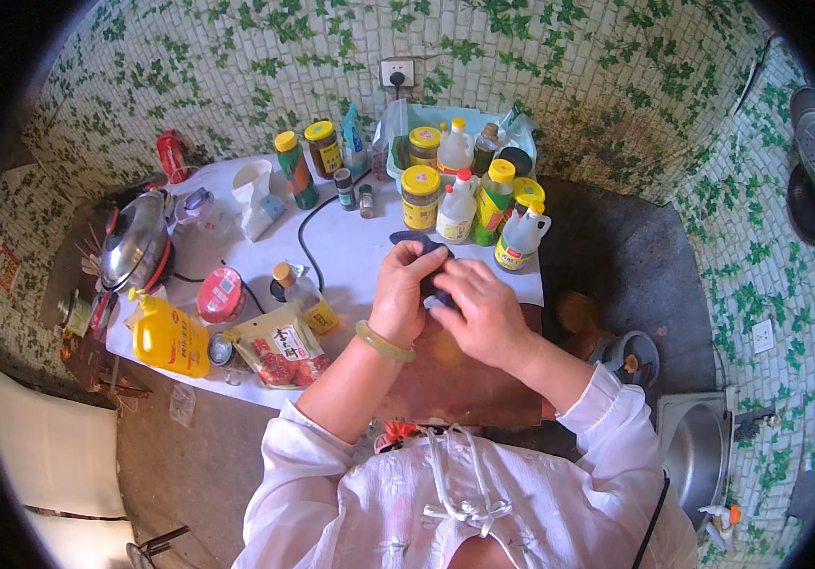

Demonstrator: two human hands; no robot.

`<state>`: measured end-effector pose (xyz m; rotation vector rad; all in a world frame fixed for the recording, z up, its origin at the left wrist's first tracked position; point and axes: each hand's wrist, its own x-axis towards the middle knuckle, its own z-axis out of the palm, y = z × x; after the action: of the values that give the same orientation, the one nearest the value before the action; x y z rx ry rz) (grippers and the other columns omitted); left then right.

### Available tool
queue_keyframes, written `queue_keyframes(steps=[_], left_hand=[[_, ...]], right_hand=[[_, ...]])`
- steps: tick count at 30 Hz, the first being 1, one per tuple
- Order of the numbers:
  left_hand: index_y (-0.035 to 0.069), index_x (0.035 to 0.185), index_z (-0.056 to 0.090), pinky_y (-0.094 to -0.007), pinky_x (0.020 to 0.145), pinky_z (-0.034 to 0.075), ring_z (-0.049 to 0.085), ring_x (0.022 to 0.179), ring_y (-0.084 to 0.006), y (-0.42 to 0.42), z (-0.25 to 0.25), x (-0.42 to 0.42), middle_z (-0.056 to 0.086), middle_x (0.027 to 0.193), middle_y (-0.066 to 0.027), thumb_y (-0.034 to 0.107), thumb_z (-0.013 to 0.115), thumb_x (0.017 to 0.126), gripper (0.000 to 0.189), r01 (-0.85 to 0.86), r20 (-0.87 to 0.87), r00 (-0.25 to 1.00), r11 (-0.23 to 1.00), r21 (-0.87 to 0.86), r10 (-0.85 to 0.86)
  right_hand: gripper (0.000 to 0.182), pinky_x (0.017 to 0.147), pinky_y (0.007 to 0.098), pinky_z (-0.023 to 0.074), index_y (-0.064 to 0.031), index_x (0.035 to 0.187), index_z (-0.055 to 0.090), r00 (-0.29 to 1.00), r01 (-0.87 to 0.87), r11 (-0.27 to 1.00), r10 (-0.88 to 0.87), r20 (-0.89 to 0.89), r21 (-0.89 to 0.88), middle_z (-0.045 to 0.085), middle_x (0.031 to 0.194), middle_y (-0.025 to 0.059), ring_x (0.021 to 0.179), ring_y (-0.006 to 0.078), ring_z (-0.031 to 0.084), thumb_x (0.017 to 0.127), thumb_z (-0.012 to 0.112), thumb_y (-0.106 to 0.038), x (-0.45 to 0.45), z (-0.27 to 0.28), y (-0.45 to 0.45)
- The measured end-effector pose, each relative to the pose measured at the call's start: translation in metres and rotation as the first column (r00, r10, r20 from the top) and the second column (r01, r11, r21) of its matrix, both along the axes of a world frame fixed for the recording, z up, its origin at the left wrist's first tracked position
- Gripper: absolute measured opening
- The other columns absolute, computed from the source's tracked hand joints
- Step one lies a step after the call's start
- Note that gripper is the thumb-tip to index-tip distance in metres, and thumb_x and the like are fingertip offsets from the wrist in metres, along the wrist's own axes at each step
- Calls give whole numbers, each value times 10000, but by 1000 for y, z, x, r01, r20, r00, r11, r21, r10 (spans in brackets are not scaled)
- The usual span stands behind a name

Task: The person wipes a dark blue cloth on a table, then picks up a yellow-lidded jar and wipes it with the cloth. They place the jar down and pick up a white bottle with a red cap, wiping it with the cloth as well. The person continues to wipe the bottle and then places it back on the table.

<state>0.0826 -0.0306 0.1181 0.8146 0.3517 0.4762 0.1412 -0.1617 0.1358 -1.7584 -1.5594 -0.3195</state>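
Note:
Both hands are raised over the front of the table, working at a crumpled dark blue cloth [407, 237]. My left hand [405, 288], with a pale bangle [384, 343] on its wrist, pinches the cloth between thumb and fingers. On the cloth's lower right part, the fingers and thumb of my right hand [482, 313] close in, slightly blurred. A small pale bit shows by the right thumb; what it is I cannot tell. Just beyond the hands stand a white jug-shaped bottle with a red cap [455, 213] and a yellow-lidded jar [420, 199].
A white sheet [350, 249] covers much of the table; its brown top [464, 377] shows near me. Left are an electric pan [137, 242], a yellow pump jug [171, 334], a food pouch [283, 348] and a bottle [308, 299]. Another handled bottle [521, 242] stands near the right edge. A sink [692, 448] lies right.

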Motion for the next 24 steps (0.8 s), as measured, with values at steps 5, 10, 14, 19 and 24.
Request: queue_keyframes(steps=[5, 10, 14, 19, 24], left_hand=[[70, 880, 516, -280, 694, 512, 607, 744, -160, 5, -8, -6, 611, 841, -52, -27, 610, 798, 158, -25, 83, 996, 998, 49, 21], [68, 891, 509, -297, 738, 527, 616, 772, -161, -7, -4, -4, 621, 878, -64, -28, 597, 796, 161, 168, 164, 973, 985, -25, -162], [66, 910, 522, -283, 776, 501, 606, 820, -148, -25, -22, 1, 617, 898, -53, -20, 607, 799, 165, 324, 161, 937, 943, -78, -309], [49, 921, 528, -266, 781, 460, 564, 827, -110, -27, -36, 5, 575, 877, -3, -23, 633, 812, 168, 199, -61, 980, 950, 241, -190], [5, 1002, 556, -272, 808, 461, 559, 913, -121, -1, -54, 20, 597, 944, -37, 31, 685, 816, 228, 65, -170, 982, 709, 702, 77]], right_hand=[[388, 973, 362, 408, -10, 1224, 510, 840, 81, 992, -16, -543, 97, 539, 1274, 145, 1156, 285, 519, 891, 621, -175, 18, -39, -17], [635, 1049, 362, 349, -111, 1424, 364, -137, -42, 999, 16, -990, 22, 430, 1402, 41, 1274, 194, 422, 945, 474, -514, 28, -107, -18], [653, 1076, 384, 352, -114, 1419, 355, -462, -47, 929, 307, -832, 368, 451, 1380, 50, 1263, 189, 444, 951, 383, -568, 29, -117, -11], [636, 1050, 389, 381, -84, 1433, 331, -479, 109, 874, 464, -745, 474, 478, 1342, 77, 1215, 215, 495, 978, 331, -529, 36, -102, -8], [420, 959, 388, 461, -9, 1257, 498, -321, 241, 846, 531, -784, 475, 605, 1186, 112, 1054, 239, 605, 891, 591, -195, 54, -97, 1]])
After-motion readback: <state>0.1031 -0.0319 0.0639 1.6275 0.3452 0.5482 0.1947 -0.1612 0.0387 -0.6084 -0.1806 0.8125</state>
